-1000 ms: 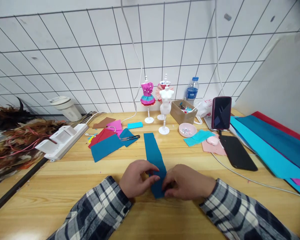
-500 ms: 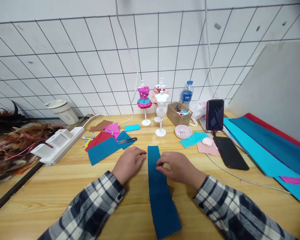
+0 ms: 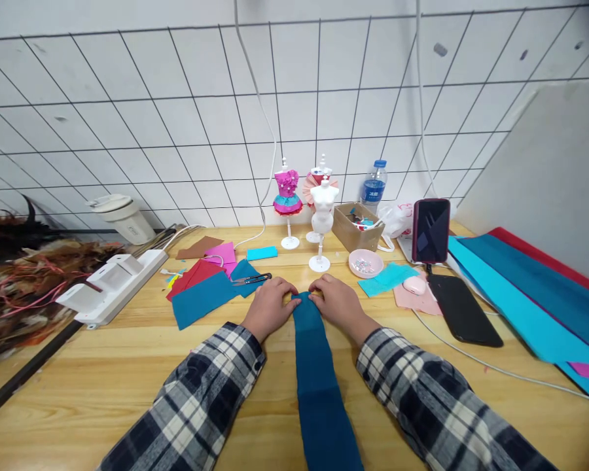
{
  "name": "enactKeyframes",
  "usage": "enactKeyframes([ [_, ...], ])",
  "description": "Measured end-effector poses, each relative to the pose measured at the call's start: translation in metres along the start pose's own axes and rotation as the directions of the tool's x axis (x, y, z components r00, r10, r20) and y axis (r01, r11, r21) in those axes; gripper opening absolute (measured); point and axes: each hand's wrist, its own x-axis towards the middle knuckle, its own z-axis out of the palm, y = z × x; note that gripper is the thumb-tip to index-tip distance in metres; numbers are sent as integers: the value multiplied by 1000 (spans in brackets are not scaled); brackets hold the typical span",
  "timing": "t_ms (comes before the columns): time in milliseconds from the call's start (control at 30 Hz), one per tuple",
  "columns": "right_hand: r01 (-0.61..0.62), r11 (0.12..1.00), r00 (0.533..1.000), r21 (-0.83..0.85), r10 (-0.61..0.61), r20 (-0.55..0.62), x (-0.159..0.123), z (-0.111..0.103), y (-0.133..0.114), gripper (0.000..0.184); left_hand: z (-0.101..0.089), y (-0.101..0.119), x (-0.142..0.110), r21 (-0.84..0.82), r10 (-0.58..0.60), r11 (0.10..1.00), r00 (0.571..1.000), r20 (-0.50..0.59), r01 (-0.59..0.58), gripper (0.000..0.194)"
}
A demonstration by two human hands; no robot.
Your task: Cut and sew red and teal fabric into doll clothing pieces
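Note:
A long dark teal strip (image 3: 319,379), paper or thin fabric, runs from the middle of the table toward me. My left hand (image 3: 273,304) pinches its far left corner between thumb and fingers. At the far right corner, my right hand (image 3: 341,302) grips it the same way. Just beyond stands a bare white miniature dress form (image 3: 322,216). Behind it are a form in a pink and turquoise dress (image 3: 288,193) and another in red and peach (image 3: 311,186). Small thread snips (image 3: 251,279) lie left of my left hand on teal pieces (image 3: 203,301).
To the right are a pink bowl of beads (image 3: 366,263), a cardboard box (image 3: 356,229), an upright phone (image 3: 430,230), a black phone or power bank (image 3: 464,311), a cable and large coloured sheets (image 3: 525,294). A white power strip (image 3: 112,288) and feathers (image 3: 44,281) lie left.
Both hands have moved to the strip's far end. My left hand, previously beside it, now holds a corner; my right hand has shifted forward to the other. The strip has slid slightly nearer me.

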Motion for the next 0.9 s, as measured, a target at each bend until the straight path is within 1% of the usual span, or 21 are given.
enactKeyframes([
  [167,-3,998,999,60,1,35,3,-1,7,10,6,5,0,0,16,1000,1000,-5,-16,20],
  [233,-2,997,999,81,-1,39,3,-1,10,9,2,1,3,19,5,1000,1000,-30,-4,23],
  [267,0,996,999,92,-4,39,2,-1,11,8,-4,-4,4,37,-13,999,998,-54,15,24],
  [333,9,994,999,113,-13,34,1,-2,13,8,-24,-23,5,89,-80,992,988,-133,92,27],
  [367,14,992,999,123,-18,32,1,-2,14,7,-37,-37,4,118,-127,981,974,-190,151,31],
  [467,32,989,999,145,-36,27,0,-2,15,7,-78,-82,-4,190,-250,924,899,-360,333,40],
  [500,38,988,999,151,-43,26,0,-2,15,7,-88,-95,-8,255,-265,883,867,-422,394,41],
  [533,44,987,998,157,-49,25,0,-2,15,6,-95,-105,-12,319,-245,857,866,-436,404,40],
  [567,49,986,998,161,-54,24,-1,-2,15,6,-99,-113,-14,380,-206,847,888,-411,373,40],
  [633,55,984,998,168,-60,21,-1,-1,16,6,-99,-118,-17,462,-166,834,936,-311,301,39],
  [700,58,984,998,171,-62,17,-1,-1,16,6,-94,-116,-14,491,-183,826,956,-230,276,40],
  [767,60,983,998,171,-63,15,-1,-1,17,6,-88,-113,-10,492,-231,814,949,-214,309,43],
  [900,51,987,998,155,-54,14,0,0,15,6,-82,-112,1,464,-320,788,913,-251,404,53],
])
